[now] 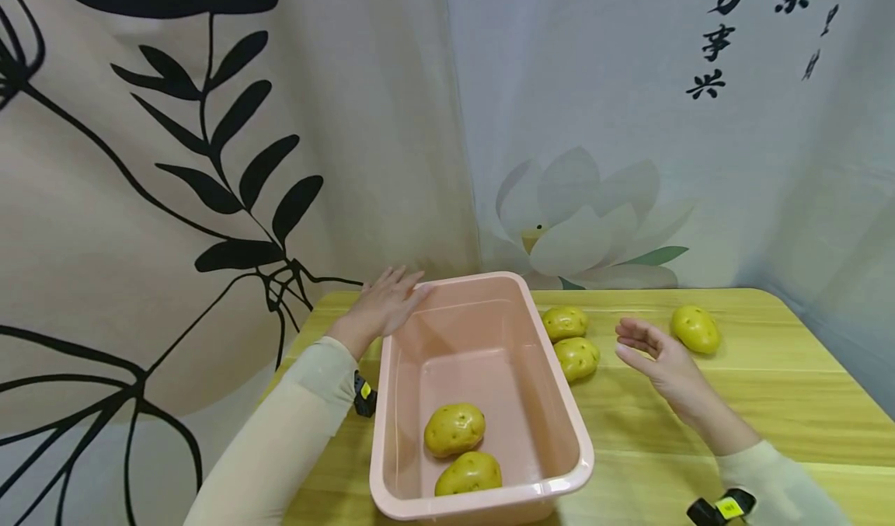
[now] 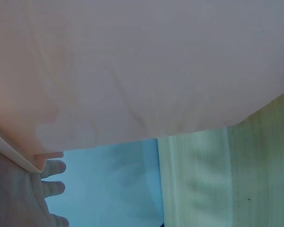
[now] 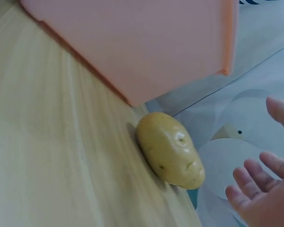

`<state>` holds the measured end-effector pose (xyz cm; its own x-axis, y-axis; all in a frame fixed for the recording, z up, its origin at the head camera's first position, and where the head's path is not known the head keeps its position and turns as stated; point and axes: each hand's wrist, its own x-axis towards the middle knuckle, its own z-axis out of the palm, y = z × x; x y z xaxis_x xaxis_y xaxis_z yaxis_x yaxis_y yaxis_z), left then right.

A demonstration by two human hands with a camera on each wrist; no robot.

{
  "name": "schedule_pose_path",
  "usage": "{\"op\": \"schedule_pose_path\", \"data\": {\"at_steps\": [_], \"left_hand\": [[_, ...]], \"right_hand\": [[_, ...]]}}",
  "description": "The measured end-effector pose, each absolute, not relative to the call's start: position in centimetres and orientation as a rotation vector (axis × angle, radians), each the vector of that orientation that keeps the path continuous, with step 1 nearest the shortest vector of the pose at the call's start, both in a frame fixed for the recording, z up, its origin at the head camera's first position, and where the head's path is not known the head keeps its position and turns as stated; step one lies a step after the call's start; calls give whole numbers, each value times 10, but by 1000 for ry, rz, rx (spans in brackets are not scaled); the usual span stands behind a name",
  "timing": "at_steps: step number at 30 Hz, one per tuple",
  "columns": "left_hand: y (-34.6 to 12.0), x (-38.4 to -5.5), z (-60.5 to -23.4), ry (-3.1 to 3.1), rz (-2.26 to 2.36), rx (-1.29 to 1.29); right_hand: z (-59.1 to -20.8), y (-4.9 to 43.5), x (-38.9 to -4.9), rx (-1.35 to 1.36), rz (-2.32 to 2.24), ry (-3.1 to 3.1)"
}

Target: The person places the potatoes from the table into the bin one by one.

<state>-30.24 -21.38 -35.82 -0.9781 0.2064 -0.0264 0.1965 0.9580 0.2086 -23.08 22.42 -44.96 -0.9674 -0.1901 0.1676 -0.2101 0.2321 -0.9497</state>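
Note:
A pink plastic basin (image 1: 482, 496) stands on the table with two yellow potatoes, an upper potato (image 1: 454, 430) and a lower potato (image 1: 468, 473), on its floor near the front. My left hand (image 1: 383, 306) rests on the far left corner of its rim, fingers extended; the left wrist view shows fingertips (image 2: 54, 188) past the rim. Above the table right of the basin is my right hand (image 1: 660, 363), holding nothing, its fingers loosely bent and apart from the thumb. Two potatoes lie beside the basin's right wall, a back potato (image 1: 565, 323) and a front potato (image 1: 576, 358). Another potato (image 1: 695, 329) lies beyond my right hand.
The wooden table (image 1: 783, 386) ends at a printed curtain (image 1: 587, 122) along the back. One potato (image 3: 170, 150) shows close to the table's far edge in the right wrist view, near the basin's outer wall (image 3: 146, 42).

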Motion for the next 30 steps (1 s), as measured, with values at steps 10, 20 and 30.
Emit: {"op": "schedule_pose_path", "data": {"at_steps": [10,20,30], "left_hand": [[-214,-303,-358,3057,346,310],[-214,-304,-360,3054,332,310],[-215,-304,-360,3052,331,320]], "right_hand": [[-467,208,-249,338,1591,-2659],[-490,190,-268,320,1447,-2739],[-498,175,-274,340,1394,-2695]]}}
